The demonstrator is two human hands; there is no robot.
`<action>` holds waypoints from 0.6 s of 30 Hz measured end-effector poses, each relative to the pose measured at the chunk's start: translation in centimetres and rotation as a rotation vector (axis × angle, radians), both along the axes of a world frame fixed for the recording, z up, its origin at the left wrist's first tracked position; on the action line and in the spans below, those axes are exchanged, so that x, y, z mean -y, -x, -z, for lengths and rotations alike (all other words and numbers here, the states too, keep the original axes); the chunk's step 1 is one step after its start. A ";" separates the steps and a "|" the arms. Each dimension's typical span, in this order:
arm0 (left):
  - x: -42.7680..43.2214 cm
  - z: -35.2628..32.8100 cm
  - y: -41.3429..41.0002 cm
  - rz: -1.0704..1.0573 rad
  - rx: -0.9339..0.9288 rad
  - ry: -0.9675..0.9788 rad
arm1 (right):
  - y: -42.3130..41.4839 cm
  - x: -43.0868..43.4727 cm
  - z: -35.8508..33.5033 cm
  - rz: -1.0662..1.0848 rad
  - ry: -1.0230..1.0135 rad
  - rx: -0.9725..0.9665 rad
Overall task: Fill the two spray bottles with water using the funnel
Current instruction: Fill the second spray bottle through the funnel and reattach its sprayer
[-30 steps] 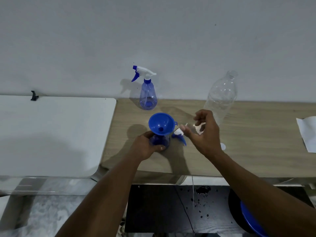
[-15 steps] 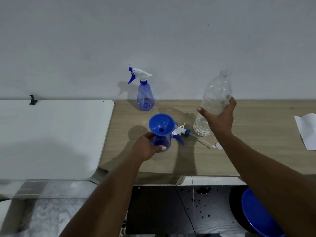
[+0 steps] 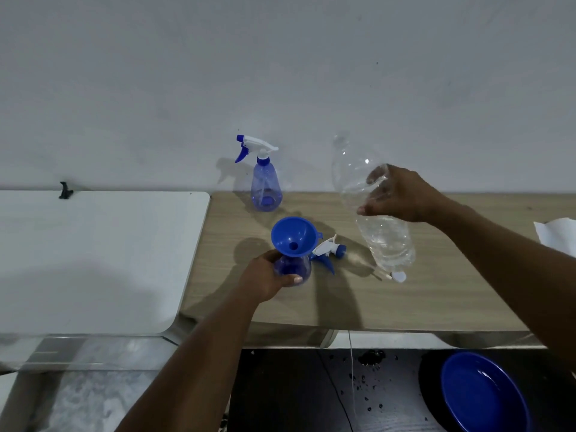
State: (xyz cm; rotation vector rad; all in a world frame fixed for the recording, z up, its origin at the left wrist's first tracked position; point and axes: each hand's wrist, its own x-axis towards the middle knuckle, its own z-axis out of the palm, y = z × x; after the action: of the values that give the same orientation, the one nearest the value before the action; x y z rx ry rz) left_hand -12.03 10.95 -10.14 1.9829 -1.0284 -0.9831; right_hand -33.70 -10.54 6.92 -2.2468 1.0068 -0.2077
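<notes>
My right hand point(image 3: 402, 194) grips the water bottle point(image 3: 371, 207) mid-body, lifted, neck tilted up-left. My left hand point(image 3: 268, 275) clasps the upright spray bottle point(image 3: 294, 266) carrying the funnel point(image 3: 293, 236).

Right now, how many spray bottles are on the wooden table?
2. One spray bottle stands at the back by the wall, trigger head on. The other bottle is held in the left hand, with the funnel in its neck.

Wooden table point(image 3: 436, 294) carries capped spray bottle point(image 3: 265, 188) and loose sprayer head point(image 3: 327, 251).
</notes>
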 end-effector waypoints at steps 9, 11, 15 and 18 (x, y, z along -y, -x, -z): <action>-0.1 0.3 -0.1 0.009 -0.010 0.030 | -1.2 -1.9 -1.4 -0.269 0.085 -0.444; -0.1 0.4 -0.1 0.000 -0.016 0.046 | -1.4 -2.2 -1.2 -0.292 0.128 -0.500; -0.1 0.6 -0.2 0.000 -0.016 0.056 | -1.3 -2.4 -1.1 -0.340 0.196 -0.562; 0.0 0.7 -0.3 -0.001 -0.014 0.050 | -1.0 -2.6 -1.6 -0.372 0.262 -0.604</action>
State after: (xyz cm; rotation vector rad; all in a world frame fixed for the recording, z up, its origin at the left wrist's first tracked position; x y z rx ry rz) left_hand -11.76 10.96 -10.80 1.9335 -1.0340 -0.9600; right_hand -32.67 -7.94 8.55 -2.7645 0.8539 0.5621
